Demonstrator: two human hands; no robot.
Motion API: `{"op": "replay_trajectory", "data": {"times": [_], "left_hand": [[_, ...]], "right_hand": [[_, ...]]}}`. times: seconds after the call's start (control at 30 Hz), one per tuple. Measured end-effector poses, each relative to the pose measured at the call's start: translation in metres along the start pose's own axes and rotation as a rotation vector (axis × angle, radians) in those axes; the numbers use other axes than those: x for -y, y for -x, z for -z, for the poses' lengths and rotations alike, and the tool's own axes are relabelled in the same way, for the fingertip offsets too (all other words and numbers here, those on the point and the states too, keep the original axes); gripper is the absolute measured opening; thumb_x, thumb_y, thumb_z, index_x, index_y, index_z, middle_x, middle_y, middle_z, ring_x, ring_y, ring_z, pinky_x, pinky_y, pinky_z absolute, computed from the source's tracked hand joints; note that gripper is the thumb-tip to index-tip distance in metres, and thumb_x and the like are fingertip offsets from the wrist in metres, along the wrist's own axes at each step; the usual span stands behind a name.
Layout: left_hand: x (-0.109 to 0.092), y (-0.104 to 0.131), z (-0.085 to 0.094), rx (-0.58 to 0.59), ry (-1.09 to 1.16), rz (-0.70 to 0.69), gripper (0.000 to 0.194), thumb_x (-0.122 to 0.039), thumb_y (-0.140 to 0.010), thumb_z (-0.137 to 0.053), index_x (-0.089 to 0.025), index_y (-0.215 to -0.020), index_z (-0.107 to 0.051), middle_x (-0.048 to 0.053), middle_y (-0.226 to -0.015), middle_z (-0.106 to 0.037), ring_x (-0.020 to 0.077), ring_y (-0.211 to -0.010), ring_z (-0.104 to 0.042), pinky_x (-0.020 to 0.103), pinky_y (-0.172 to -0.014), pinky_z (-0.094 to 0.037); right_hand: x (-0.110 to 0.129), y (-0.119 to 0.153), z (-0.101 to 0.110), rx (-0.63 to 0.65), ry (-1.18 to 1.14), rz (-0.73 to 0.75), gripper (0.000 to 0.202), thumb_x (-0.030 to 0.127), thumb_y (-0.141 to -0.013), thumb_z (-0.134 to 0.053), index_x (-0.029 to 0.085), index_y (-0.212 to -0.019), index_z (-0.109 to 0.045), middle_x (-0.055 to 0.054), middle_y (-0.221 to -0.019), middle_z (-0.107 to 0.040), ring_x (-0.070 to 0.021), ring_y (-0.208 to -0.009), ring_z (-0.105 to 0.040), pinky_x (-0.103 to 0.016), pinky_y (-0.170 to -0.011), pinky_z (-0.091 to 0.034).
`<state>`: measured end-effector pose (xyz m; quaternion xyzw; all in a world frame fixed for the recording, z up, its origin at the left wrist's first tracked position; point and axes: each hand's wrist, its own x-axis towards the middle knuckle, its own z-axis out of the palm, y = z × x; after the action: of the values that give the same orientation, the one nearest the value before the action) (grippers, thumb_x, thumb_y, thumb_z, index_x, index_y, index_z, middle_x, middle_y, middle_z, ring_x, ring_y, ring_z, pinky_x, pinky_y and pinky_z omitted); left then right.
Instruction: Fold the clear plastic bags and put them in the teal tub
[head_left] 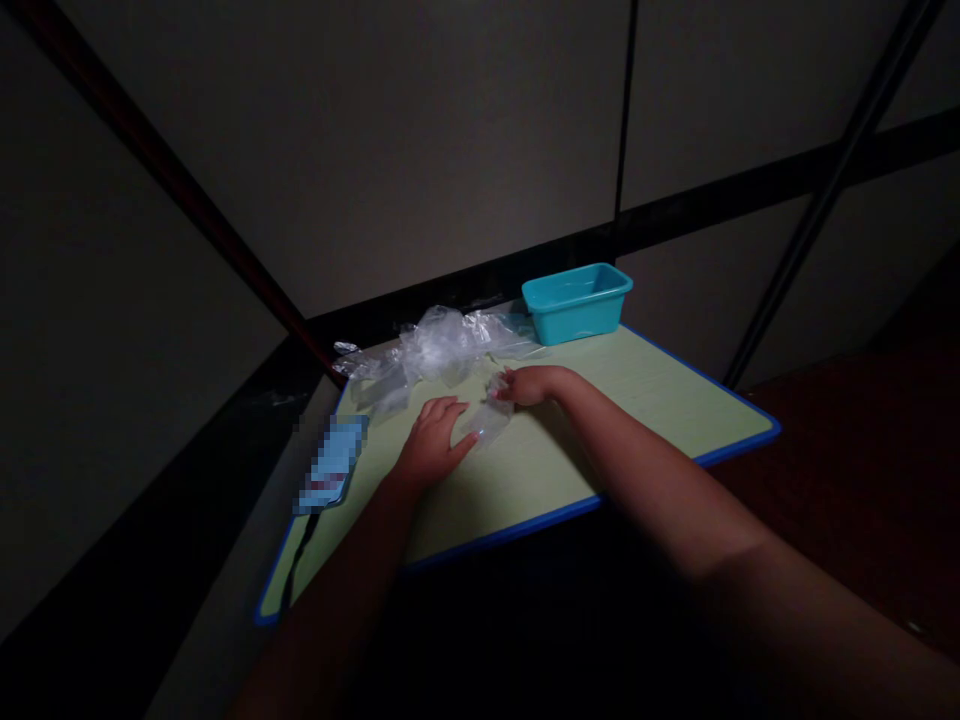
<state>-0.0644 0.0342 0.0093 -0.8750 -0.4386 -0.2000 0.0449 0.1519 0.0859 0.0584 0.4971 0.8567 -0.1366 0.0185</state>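
No legible writing; pixelated blue card (331,466) at desk left edge. Left hand (433,437) flat, fingers spread, pressing small clear plastic bag (489,420) at desk centre. Right hand (531,384) pinching bag top edge. Crumpled plastic pile (431,350) behind, teal bin (577,300) at far edge. Pale green desk (660,400), blue trim; dim room, grey panel walls

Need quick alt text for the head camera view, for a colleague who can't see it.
Two bare hands work a small clear plastic bag on a green table: left hand flat beside it, right hand pinching its top. Behind lie crumpled clear bags and a teal bin.
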Motion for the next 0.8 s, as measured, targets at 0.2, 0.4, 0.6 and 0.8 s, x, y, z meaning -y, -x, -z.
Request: {"op": "replay_trajectory", "data": {"times": [0.2,0.4,0.6,0.8], "left_hand": [[-0.0013,0.0023,0.0004,0.064,-0.006,0.046,0.049,-0.043,-0.079,-0.06,-0.013,-0.118,-0.056,0.016,-0.127,-0.05,0.0285,-0.122,-0.04,0.044,-0.103,-0.036],[0.0006,0.005,-0.0002,0.192,-0.001,0.03,0.057,-0.05,-0.081,-0.056,-0.02,-0.129,-0.052,0.011,-0.147,-0.033,0.0302,-0.137,-0.022,0.047,-0.11,-0.025],[0.0051,0.0059,-0.0013,0.259,0.006,0.028,0.066,-0.056,-0.084,-0.048,-0.016,-0.137,-0.043,0.013,-0.151,-0.024,0.0303,-0.141,-0.01,0.047,-0.111,-0.02],[0.0056,0.0058,-0.0023,0.272,0.015,0.045,0.068,-0.056,-0.084,-0.049,-0.014,-0.137,-0.041,0.014,-0.151,-0.022,0.0291,-0.141,-0.009,0.046,-0.111,-0.02]], "right_hand": [[-0.0017,0.0,0.003,-0.06,-0.047,-0.081,0.046,0.043,-0.087,-0.051,0.013,-0.12,-0.061,-0.013,-0.119,-0.062,-0.0224,-0.106,-0.06,-0.023,-0.084,-0.044],[-0.0042,-0.0054,0.0029,-0.143,0.0,-0.175,0.042,0.042,-0.078,-0.062,0.011,-0.106,-0.069,-0.012,-0.105,-0.069,-0.0217,-0.092,-0.064,-0.021,-0.072,-0.044],[-0.006,-0.0055,0.003,-0.005,0.051,-0.209,0.045,0.041,-0.079,-0.06,0.005,-0.105,-0.069,-0.019,-0.106,-0.067,-0.0255,-0.095,-0.064,-0.024,-0.078,-0.045],[-0.0068,-0.0041,0.0024,-0.005,0.05,-0.215,0.04,0.033,-0.084,-0.053,0.003,-0.107,-0.068,-0.021,-0.108,-0.066,-0.0262,-0.098,-0.062,-0.025,-0.082,-0.045]]}}
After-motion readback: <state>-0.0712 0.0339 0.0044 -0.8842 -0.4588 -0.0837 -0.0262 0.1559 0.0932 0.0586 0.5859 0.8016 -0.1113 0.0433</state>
